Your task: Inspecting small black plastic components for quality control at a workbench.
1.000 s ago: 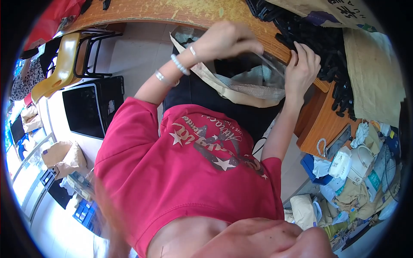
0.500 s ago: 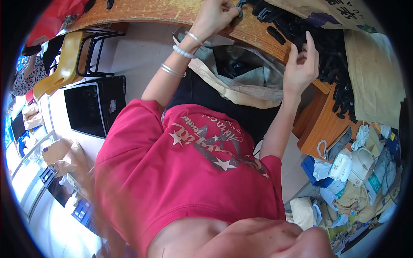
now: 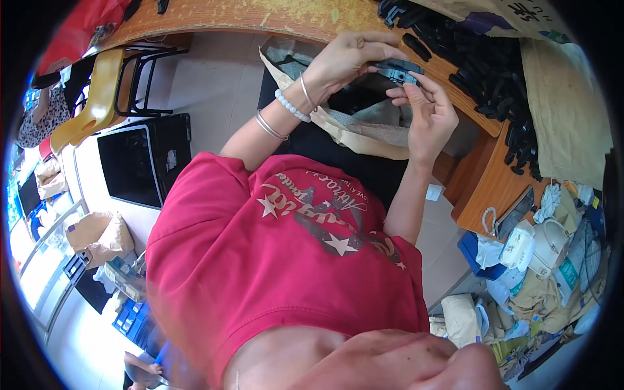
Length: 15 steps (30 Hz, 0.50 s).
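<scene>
A small black and grey plastic part is held up between my two hands, over the mouth of an open paper bag. My left hand, with bracelets on its wrist, pinches the part's left end. At its right end the thumb and forefinger of my right hand close on it. The paper bag has a grey woven lining and rests at my lap below the table edge; its inside is dark. Just beyond my fingers, a loose black piece lies beside a large heap of similar black plastic parts.
The worn wooden table runs along the far side. A large brown paper bag borders the heap. Right of me are a phone and a white handbag. A yellow chair and a black box stand left.
My left hand has come from the table edge toward me and right, carrying the plastic part. My right hand has left the heap, moving down and left to meet it.
</scene>
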Each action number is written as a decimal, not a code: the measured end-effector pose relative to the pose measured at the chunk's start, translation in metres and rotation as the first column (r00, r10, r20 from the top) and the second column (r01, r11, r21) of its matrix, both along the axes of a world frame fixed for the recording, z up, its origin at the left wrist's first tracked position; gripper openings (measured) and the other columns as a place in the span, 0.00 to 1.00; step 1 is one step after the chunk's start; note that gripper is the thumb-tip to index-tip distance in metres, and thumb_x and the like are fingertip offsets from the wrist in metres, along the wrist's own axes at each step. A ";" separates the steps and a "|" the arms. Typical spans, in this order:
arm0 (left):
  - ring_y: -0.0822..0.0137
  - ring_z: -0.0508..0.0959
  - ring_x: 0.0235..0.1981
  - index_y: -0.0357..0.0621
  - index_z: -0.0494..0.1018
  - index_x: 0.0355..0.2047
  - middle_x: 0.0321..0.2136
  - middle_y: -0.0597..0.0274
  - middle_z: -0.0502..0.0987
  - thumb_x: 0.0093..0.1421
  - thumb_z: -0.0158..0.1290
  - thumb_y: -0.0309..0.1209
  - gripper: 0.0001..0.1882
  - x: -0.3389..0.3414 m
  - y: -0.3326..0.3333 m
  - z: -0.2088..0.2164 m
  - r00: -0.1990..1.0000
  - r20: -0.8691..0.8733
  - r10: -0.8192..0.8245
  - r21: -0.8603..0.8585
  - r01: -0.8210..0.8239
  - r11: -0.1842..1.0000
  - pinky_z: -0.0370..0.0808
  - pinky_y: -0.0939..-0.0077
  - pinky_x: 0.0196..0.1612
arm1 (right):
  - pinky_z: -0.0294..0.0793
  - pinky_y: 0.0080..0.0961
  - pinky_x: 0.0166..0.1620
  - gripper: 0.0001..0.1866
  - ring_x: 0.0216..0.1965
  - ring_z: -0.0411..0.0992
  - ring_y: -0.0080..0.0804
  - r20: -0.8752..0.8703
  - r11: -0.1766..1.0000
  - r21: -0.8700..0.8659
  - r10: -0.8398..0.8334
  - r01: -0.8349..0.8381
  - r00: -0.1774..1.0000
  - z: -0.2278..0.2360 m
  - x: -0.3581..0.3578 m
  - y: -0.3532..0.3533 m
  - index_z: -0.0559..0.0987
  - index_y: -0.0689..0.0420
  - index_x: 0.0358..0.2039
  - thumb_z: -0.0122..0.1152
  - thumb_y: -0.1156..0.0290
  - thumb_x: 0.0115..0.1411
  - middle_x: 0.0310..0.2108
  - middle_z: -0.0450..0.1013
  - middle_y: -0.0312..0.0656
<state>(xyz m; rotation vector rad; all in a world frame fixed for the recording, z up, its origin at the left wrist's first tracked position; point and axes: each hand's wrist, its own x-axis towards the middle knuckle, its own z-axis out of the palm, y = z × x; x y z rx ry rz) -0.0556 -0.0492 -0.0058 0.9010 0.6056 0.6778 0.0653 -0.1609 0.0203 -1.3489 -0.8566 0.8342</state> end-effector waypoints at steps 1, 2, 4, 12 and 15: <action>0.67 0.77 0.43 0.30 0.69 0.49 0.46 0.51 0.74 0.62 0.49 0.27 0.17 -0.004 0.002 -0.002 0.994 -0.028 -0.109 0.004 0.110 0.994 0.75 0.78 0.49 | 0.78 0.18 0.31 0.10 0.28 0.77 0.31 0.042 0.999 0.026 -0.020 0.019 0.999 -0.002 0.000 -0.001 0.74 0.71 0.39 0.56 0.78 0.59 0.27 0.76 0.49; 0.66 0.77 0.43 0.30 0.70 0.49 0.44 0.51 0.75 0.62 0.49 0.27 0.17 -0.006 0.004 -0.002 0.975 -0.057 -0.217 0.004 0.218 0.976 0.75 0.77 0.49 | 0.78 0.18 0.31 0.10 0.28 0.77 0.31 0.042 0.999 0.025 -0.021 0.020 0.999 -0.004 0.000 -0.001 0.74 0.71 0.39 0.56 0.78 0.59 0.27 0.76 0.49; 0.66 0.77 0.44 0.31 0.72 0.47 0.42 0.52 0.77 0.61 0.50 0.26 0.15 -0.006 0.003 -0.001 0.968 -0.058 -0.244 -0.028 0.243 0.970 0.75 0.76 0.48 | 0.77 0.18 0.29 0.09 0.27 0.77 0.30 0.033 0.997 0.059 -0.052 0.050 0.998 -0.006 0.000 -0.002 0.74 0.70 0.38 0.57 0.79 0.58 0.26 0.76 0.48; 0.73 0.78 0.38 0.38 0.72 0.49 0.37 0.60 0.79 0.54 0.59 0.27 0.21 -0.012 -0.015 0.029 0.896 -0.428 -0.113 0.487 0.335 0.807 0.74 0.77 0.42 | 0.76 0.19 0.29 0.07 0.25 0.76 0.28 0.103 0.977 0.157 -0.163 0.146 0.981 -0.016 -0.009 -0.005 0.73 0.68 0.36 0.58 0.79 0.58 0.26 0.76 0.47; 0.75 0.77 0.37 0.39 0.73 0.48 0.38 0.57 0.79 0.53 0.58 0.23 0.21 -0.012 -0.027 0.029 0.911 -0.391 0.129 0.767 0.245 0.593 0.74 0.76 0.42 | 0.76 0.17 0.29 0.09 0.26 0.76 0.27 0.124 0.977 0.140 -0.176 0.159 0.977 -0.018 -0.008 -0.007 0.73 0.67 0.37 0.60 0.80 0.57 0.27 0.76 0.46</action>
